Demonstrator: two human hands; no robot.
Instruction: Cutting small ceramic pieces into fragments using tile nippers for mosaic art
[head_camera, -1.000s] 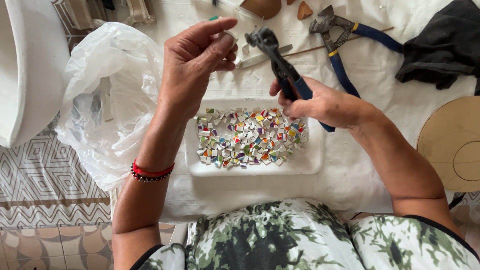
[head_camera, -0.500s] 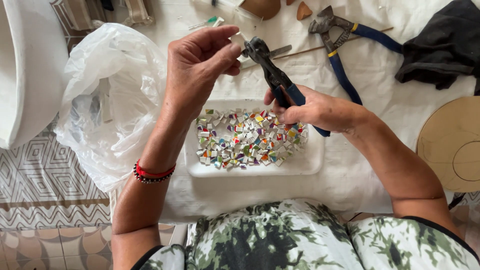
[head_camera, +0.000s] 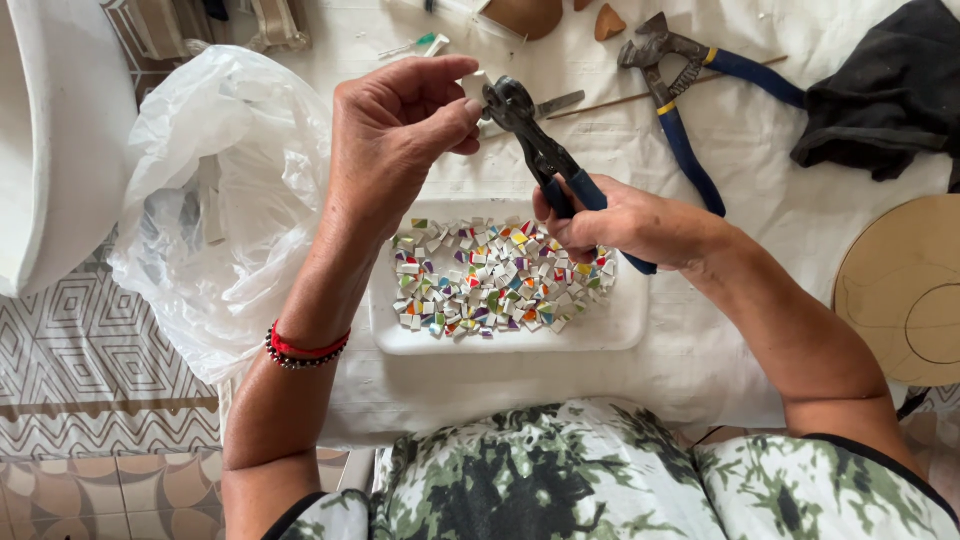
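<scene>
Right hand clamped around the blue handles of tile nippers, head angled up toward 11 o'clock. Left hand raised, thumb and index fingertips pinched together right at the nipper head; a small pale piece seems held there, too small to confirm. Both hands hover above the white tray at centre, which holds a pile of small coloured tile chips. At 9 o'clock of the tray: a crumpled clear plastic bag, touching the left forearm. At 1 o'clock: second pliers with blue handles lying on the white cloth, a thin wooden stick beside them. Black cloth at 2 o'clock. Round wooden disc at 3 o'clock, well apart from the tray. Red bead bracelet on left wrist.
</scene>
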